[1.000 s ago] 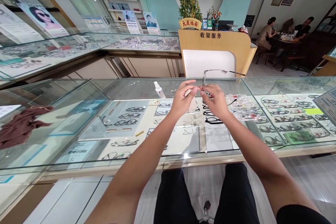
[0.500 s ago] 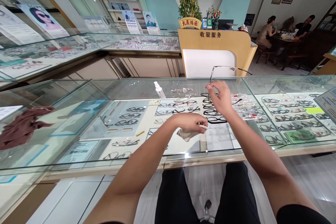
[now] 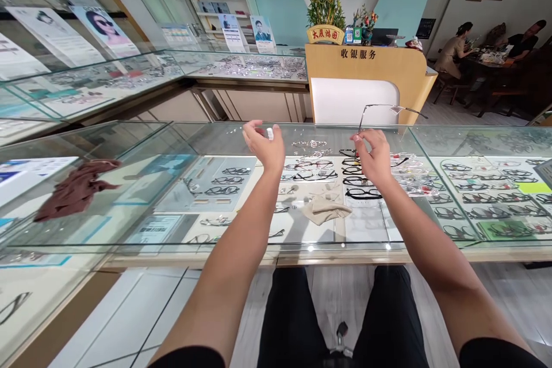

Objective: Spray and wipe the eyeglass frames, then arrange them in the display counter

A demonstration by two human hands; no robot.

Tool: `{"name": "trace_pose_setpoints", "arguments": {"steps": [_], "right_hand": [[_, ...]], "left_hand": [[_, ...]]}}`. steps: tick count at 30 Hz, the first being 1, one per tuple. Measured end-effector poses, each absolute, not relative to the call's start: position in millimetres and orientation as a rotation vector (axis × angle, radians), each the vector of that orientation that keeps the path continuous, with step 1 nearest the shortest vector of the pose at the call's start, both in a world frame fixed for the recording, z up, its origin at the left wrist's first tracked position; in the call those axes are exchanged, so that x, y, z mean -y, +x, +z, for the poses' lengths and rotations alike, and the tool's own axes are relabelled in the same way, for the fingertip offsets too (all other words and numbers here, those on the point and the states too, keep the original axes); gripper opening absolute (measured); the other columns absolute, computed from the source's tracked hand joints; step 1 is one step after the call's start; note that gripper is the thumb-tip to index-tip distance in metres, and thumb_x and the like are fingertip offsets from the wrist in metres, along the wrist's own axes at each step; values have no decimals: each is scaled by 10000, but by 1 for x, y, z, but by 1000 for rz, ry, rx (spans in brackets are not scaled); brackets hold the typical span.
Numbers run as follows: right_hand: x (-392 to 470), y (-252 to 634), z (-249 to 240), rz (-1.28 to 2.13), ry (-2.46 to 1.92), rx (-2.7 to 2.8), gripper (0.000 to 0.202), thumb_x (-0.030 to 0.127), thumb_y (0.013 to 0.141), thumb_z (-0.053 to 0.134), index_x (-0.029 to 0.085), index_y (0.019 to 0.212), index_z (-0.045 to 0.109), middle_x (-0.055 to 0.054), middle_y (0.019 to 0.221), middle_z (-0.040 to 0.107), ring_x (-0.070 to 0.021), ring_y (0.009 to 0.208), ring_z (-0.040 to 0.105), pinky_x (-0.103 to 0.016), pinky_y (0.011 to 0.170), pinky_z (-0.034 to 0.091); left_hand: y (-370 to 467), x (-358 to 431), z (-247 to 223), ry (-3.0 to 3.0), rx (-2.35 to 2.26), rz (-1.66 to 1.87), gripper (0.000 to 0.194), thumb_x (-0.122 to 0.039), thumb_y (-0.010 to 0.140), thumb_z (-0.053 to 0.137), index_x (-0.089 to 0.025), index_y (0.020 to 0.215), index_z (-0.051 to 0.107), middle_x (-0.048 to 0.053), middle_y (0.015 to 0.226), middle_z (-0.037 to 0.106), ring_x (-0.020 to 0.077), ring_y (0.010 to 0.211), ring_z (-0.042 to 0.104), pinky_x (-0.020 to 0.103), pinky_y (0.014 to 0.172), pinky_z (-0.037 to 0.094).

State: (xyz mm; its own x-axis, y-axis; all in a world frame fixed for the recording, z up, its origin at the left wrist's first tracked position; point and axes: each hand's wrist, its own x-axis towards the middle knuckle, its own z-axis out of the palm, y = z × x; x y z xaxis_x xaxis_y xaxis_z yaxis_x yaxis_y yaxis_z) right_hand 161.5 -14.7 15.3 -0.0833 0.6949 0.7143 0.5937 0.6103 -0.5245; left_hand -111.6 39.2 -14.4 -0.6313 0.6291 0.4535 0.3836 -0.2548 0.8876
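My right hand (image 3: 374, 152) pinches a pair of eyeglasses (image 3: 360, 118) by one side, holding it up above the glass counter. The thin frame sticks up past my fingers and its other side reaches out to the right. My left hand (image 3: 266, 146) is stretched forward with thumb and fingers apart around a small white spray bottle (image 3: 270, 133). Only the bottle's top shows between the fingers; my hand hides its body, and I cannot tell whether they touch. A beige cleaning cloth (image 3: 326, 208) lies crumpled on the counter between my forearms.
Rows of eyeglasses (image 3: 362, 192) lie inside the glass counter (image 3: 241, 244). A brown cloth (image 3: 80, 190) rests on the glass at left. Beyond stands a wooden cashier desk (image 3: 414, 77) with a plant (image 3: 325, 3). Two people sit at a table at far right.
My left hand has let go of the beige cloth, now lying on the counter, and moved forward and left to the spray bottle. My right hand still holds the eyeglasses. The view has shifted left.
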Motion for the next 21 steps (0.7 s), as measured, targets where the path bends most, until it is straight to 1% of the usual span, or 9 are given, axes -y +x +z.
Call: {"name": "trace_pose_setpoints", "arguments": {"steps": [2,4,7,10,12,14,16,19,21], "right_hand": [[13,162,14,117,-1060,1759,426,507,1112,445,262,903,725,-79,1005,800,-284,1006,667,-470,975,521],[12,163,14,130,-1051,1747,431,518,1112,444,262,901,720,-80,1018,799,-283,1008,667,-470,979,523],[10,164,13,187,-1000,1709,418,524,1105,466,258,882,700,-83,1027,797,-280,1022,674,-469,991,523],[7,164,12,285,-955,1671,421,554,1094,483,252,888,689,-86,1045,788,-269,1055,687,-459,1008,525],[6,164,13,367,-927,1643,427,584,1083,497,249,895,682,-89,1074,782,-261,1086,695,-450,1013,531],[5,164,14,446,-885,1614,439,620,1069,513,249,896,671,-90,1095,777,-255,1108,702,-442,1017,537],[5,164,15,506,-847,1609,459,659,1057,520,252,901,666,-86,1102,771,-252,1122,703,-439,1028,538],[7,163,17,582,-823,1648,499,715,1040,521,258,909,672,-77,1105,760,-252,1128,692,-439,1041,535],[10,161,18,644,-824,1676,531,757,1017,535,259,912,685,-73,1097,751,-249,1097,680,-431,1017,539]], "left_hand": [[-120,-47,-23,1048,-2049,1948,515,-190,781,807,-261,1189,501,144,1312,600,365,1398,520,558,1227,368],[-124,-52,-31,944,-2129,1743,580,-140,719,837,-271,1165,490,142,1295,626,397,1416,538,595,1223,352],[-125,-57,-42,939,-2066,1507,440,-112,741,796,-271,1010,487,76,1080,670,389,1297,628,621,1207,330],[-124,-61,-49,945,-2048,1497,320,-106,780,735,-264,866,470,43,921,635,376,1216,647,628,1201,306],[-124,-64,-49,944,-2026,1533,282,-127,813,706,-265,848,463,34,896,615,346,1155,650,583,1168,350],[-122,-66,-45,953,-1986,1589,243,-192,856,697,-268,869,467,22,882,606,297,1045,650,494,1074,436],[-118,-66,-37,994,-1847,1686,226,-308,888,710,-269,887,487,5,836,589,248,900,624,402,905,487],[-104,-59,-23,1079,-1446,1763,360,-557,888,717,-266,850,509,-9,725,529,191,678,529,339,655,424],[-91,-48,-13,1145,-1193,1674,552,-783,890,626,-262,770,485,-6,651,475,167,580,471,333,574,372]]}}
